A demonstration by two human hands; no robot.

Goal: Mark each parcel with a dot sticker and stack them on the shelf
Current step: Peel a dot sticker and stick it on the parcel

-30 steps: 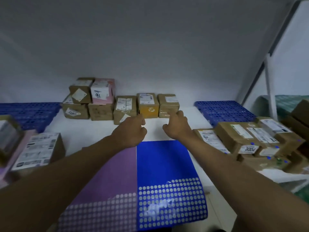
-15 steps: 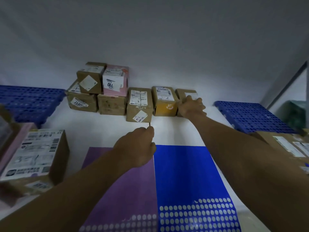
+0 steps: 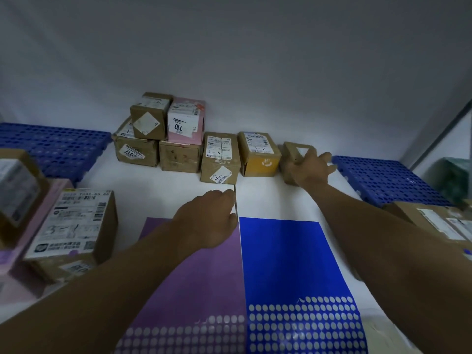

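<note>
My right hand [image 3: 307, 169] grasps the small brown cardboard parcel [image 3: 296, 154] just right of the yellow cardboard box [image 3: 259, 155] on the white shelf [image 3: 163, 190], while my left hand [image 3: 212, 215] pinches a thin stick [image 3: 235, 200].

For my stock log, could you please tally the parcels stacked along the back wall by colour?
Brown parcels: 5, the last in the right hand's grip
Pink parcel: 1
Yellow parcel: 1
Total: 7
</note>
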